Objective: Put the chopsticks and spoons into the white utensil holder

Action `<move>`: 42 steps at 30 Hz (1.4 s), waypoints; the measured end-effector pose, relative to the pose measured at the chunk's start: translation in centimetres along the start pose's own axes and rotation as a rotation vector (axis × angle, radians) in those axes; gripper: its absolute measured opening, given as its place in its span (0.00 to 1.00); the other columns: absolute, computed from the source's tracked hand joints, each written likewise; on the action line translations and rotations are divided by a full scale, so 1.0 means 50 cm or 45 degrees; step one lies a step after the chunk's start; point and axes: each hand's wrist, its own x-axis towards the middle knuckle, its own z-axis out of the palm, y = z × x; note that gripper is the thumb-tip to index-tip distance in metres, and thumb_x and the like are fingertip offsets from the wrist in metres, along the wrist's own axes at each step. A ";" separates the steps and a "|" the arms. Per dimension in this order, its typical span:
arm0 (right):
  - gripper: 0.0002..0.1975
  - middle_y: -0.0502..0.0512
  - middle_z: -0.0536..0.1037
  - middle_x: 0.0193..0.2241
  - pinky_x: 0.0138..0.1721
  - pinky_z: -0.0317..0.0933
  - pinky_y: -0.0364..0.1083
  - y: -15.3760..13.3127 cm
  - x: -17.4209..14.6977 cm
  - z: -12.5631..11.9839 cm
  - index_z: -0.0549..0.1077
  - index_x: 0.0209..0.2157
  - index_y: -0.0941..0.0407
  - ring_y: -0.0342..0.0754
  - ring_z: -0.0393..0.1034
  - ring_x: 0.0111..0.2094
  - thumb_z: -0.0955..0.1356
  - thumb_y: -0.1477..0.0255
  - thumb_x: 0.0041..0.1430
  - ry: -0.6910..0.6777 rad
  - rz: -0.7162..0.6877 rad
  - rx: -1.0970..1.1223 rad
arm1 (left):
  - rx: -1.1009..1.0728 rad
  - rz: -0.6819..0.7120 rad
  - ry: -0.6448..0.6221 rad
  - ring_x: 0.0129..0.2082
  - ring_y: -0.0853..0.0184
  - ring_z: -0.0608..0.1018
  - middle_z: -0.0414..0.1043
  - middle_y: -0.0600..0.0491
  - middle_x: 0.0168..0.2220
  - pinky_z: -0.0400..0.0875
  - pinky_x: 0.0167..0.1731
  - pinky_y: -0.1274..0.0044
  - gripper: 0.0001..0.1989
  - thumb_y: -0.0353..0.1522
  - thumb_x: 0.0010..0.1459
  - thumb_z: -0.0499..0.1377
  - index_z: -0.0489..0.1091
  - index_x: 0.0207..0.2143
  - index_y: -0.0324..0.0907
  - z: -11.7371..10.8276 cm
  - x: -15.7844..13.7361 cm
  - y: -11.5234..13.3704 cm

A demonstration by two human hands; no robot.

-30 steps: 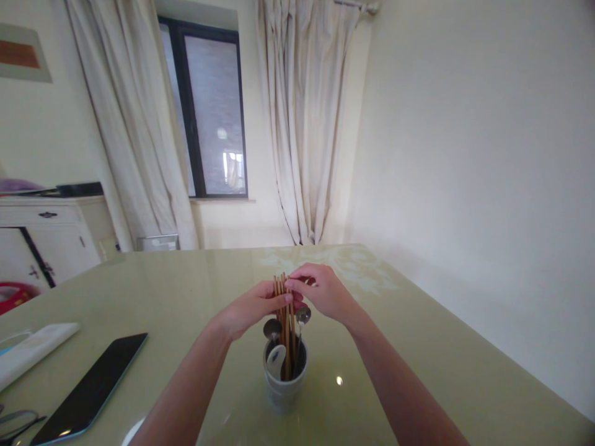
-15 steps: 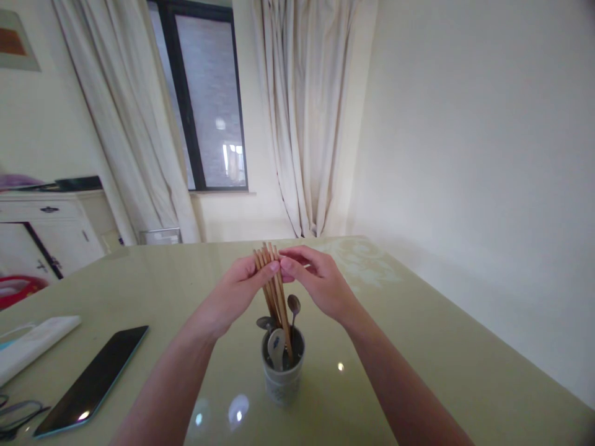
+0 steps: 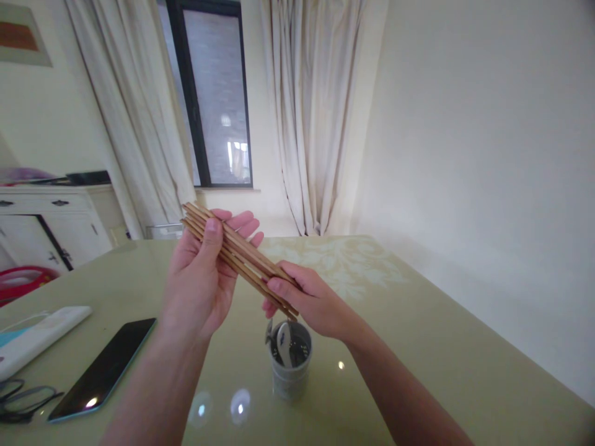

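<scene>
A bundle of several wooden chopsticks point(image 3: 246, 253) slants above the table, its upper end to the left. My left hand point(image 3: 204, 266) holds the upper part, thumb pressed across the sticks and the other fingers stretched out behind. Around the lower end my right hand point(image 3: 302, 294) is closed, thumb on top. Just below that end stands a grey cup point(image 3: 290, 378), upright on the table. A white spoon point(image 3: 283, 344) with a dark mark leans inside it, and a metal spoon point(image 3: 269, 332) shows at its left rim. My right hand may hide more of the cup's contents.
On the green glossy table point(image 3: 372, 371), a dark-screened tablet point(image 3: 105, 368) lies at the left. Beyond it are a white box-like object point(image 3: 44, 341) and dark-framed glasses point(image 3: 28, 399). A red-rimmed item point(image 3: 28, 282) and a white cabinet point(image 3: 69, 229) stand past the table's left edge.
The chopsticks have come out of the cup and tilted over to the left. My left hand rose and turned palm up under them; my right hand moved down to their lower end.
</scene>
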 end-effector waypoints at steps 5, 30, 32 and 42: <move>0.16 0.44 0.68 0.23 0.26 0.59 0.40 0.004 -0.005 -0.006 0.73 0.36 0.55 0.41 0.62 0.24 0.64 0.60 0.76 0.048 -0.013 -0.137 | -0.131 -0.030 0.035 0.44 0.66 0.85 0.83 0.55 0.43 0.80 0.56 0.64 0.07 0.39 0.69 0.64 0.75 0.47 0.49 0.019 -0.016 -0.038; 0.26 0.62 0.79 0.53 0.59 0.64 0.59 0.145 -0.104 0.017 0.75 0.53 0.51 0.59 0.73 0.54 0.65 0.46 0.71 0.930 -0.169 -0.138 | 0.042 -0.422 0.094 0.46 0.61 0.85 0.82 0.52 0.41 0.82 0.53 0.59 0.09 0.31 0.64 0.67 0.74 0.46 0.45 -0.109 -0.039 -0.067; 0.30 0.63 0.78 0.55 0.60 0.64 0.60 0.180 -0.119 0.012 0.74 0.55 0.52 0.60 0.73 0.56 0.65 0.42 0.68 0.766 -0.045 -0.023 | 0.229 -0.667 0.144 0.44 0.61 0.86 0.83 0.47 0.43 0.84 0.49 0.62 0.08 0.26 0.66 0.64 0.74 0.46 0.41 -0.187 -0.016 -0.107; 0.54 0.63 0.76 0.60 0.64 0.61 0.61 0.196 -0.132 0.031 0.67 0.67 0.50 0.64 0.70 0.62 0.85 0.51 0.40 0.292 0.153 0.107 | 1.323 -0.715 -0.363 0.44 0.55 0.85 0.85 0.44 0.41 0.79 0.46 0.68 0.17 0.42 0.60 0.65 0.75 0.44 0.39 -0.323 -0.039 -0.291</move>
